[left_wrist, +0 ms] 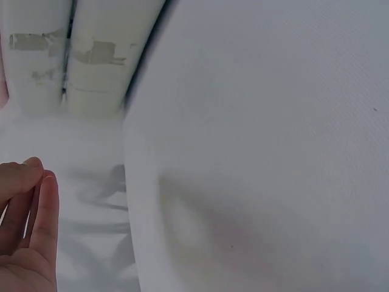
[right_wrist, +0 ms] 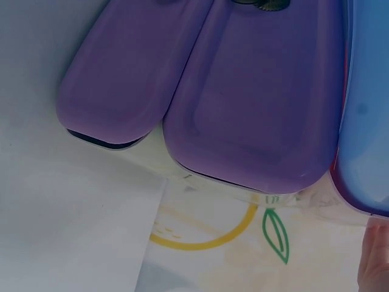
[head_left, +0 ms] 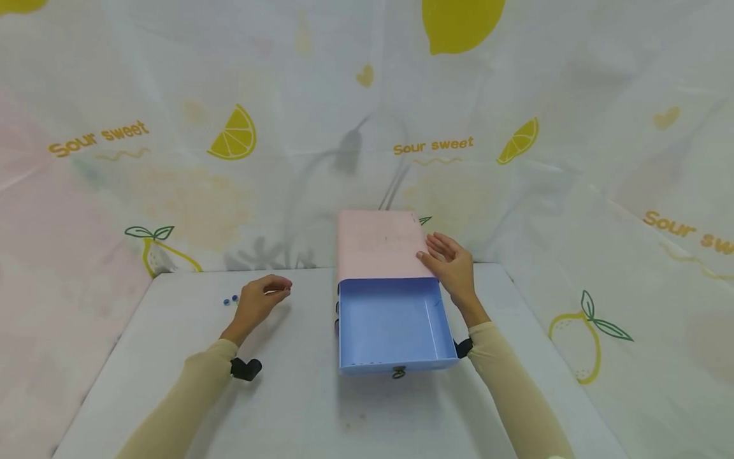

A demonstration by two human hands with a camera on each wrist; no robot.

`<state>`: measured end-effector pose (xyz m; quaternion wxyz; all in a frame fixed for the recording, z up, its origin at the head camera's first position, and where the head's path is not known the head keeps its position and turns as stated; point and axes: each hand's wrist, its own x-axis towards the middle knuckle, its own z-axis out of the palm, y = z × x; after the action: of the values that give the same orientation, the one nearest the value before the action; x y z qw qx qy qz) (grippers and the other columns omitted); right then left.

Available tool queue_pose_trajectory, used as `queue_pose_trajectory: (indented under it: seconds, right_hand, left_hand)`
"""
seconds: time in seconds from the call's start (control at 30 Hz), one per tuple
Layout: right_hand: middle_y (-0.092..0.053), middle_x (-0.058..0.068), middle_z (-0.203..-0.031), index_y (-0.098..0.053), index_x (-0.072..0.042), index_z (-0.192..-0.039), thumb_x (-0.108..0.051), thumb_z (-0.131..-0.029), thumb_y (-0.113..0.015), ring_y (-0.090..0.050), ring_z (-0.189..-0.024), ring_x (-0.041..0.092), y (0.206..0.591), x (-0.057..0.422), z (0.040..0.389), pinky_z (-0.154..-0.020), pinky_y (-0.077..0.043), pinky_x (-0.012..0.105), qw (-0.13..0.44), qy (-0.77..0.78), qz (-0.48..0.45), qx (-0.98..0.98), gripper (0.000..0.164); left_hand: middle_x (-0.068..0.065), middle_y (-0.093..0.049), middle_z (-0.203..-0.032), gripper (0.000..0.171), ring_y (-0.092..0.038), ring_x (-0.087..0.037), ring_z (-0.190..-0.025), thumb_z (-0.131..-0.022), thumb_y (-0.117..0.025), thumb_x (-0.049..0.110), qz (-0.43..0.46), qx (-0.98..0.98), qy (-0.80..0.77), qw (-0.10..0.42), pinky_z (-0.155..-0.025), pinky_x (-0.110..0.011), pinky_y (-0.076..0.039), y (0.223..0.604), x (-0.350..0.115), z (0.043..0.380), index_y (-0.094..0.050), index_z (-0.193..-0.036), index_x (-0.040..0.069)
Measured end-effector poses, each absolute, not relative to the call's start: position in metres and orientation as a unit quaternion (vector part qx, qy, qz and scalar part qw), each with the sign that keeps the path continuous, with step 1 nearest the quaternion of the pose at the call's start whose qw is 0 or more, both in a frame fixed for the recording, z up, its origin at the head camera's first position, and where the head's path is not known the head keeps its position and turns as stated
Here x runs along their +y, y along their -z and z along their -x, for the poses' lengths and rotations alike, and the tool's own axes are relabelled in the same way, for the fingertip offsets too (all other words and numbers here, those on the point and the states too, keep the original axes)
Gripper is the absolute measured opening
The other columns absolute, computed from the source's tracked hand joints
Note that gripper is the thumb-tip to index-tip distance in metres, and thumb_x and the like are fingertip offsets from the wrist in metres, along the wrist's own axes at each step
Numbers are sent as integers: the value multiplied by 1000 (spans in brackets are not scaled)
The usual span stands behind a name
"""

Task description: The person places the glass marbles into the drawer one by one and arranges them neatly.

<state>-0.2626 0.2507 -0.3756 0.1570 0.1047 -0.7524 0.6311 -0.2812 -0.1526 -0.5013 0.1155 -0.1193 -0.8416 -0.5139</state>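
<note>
head view: dim, flat, greyish light, source out of frame. soft shadows spread over the white backdrop sheet printed with yellow lemons [head_left: 321, 95], one of them lamp-shaped; a faint shadow lies in front of the open light-blue box drawer [head_left: 395, 367] on the white tabletop [head_left: 292, 408]. lettering at the right edge looks stretched, wide-angle; fine detail smeared. left wrist: murky grey, broad blurred shadow on tabletop. right wrist: darker, dull sheen on rounded purple drawer fronts [right_wrist: 255, 115], sheet lighter below.

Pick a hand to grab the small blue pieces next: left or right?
Left, probably: left hand is beside the blue pieces; right hand is at the right edge of the pink cabinet.
</note>
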Motion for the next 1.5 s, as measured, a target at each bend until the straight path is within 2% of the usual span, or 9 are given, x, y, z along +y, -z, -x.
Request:
queue_pose_trajectory:
  seconds: [0.27, 0.5, 0.8, 1.0, 1.17, 1.37, 1.5]
  right_hand:
    - [-55, 27, -131, -49, 10, -135, -1, -83, -75, -56, -120, 38, 373, 250, 263, -95, -48, 30, 161, -617, -107, -763, 59]
    - [-55, 29, -131, -49, 11, -134, 0, -82, -76, -56, -120, 38, 373, 249, 265, -96, -48, 30, 162, -626, -108, -755, 60]
    - [-54, 33, -129, -48, 14, -133, 8, -79, -74, -54, -121, 42, 371, 247, 264, -96, -48, 33, 166, -644, -109, -739, 60]
    - [-56, 29, -130, -49, 11, -134, 3, -79, -77, -55, -121, 38, 384, 253, 274, -95, -48, 28, 170, -643, -109, -739, 62]
    - [-59, 21, -130, -51, 5, -136, -4, -80, -79, -58, -119, 31, 396, 257, 280, -94, -48, 23, 179, -628, -104, -750, 62]
    - [-60, 21, -129, -51, 5, -135, -5, -80, -79, -59, -119, 30, 398, 257, 280, -94, -49, 24, 182, -630, -104, -747, 63]
    - [-60, 20, -129, -52, 5, -135, -4, -80, -79, -59, -119, 30, 398, 256, 279, -93, -49, 24, 183, -634, -100, -745, 62]
  left_hand:
    - [-9, -72, -101, 18, -68, -25, -96, -85, -74, 3, 150, -818, 542, 118, -82, -18, -53, 486, -142, 281, -71, -104, 5]
    - [-19, -70, -102, 21, -67, -35, -97, -85, -71, -5, 186, -801, 555, 125, -85, -31, -55, 451, -125, 261, -68, -106, -5]
    - [-22, -69, -103, 22, -67, -38, -98, -85, -69, -9, 218, -783, 570, 118, -85, -31, -55, 411, -106, 239, -67, -106, -8]
    - [-22, -69, -102, 22, -67, -39, -97, -83, -69, -12, 238, -776, 574, 109, -84, -33, -55, 400, -97, 231, -67, -105, -9]
    - [-17, -70, -102, 25, -68, -32, -96, -81, -70, -13, 260, -770, 573, 106, -85, -31, -55, 410, -93, 236, -68, -104, -4]
    - [-4, -70, -100, 23, -69, -19, -93, -82, -73, -6, 303, -758, 569, 99, -84, -28, -56, 410, -87, 233, -70, -101, 6]
    - [-1, -69, -99, 24, -69, -17, -92, -82, -74, -5, 323, -752, 567, 98, -84, -29, -56, 408, -82, 230, -71, -101, 8]
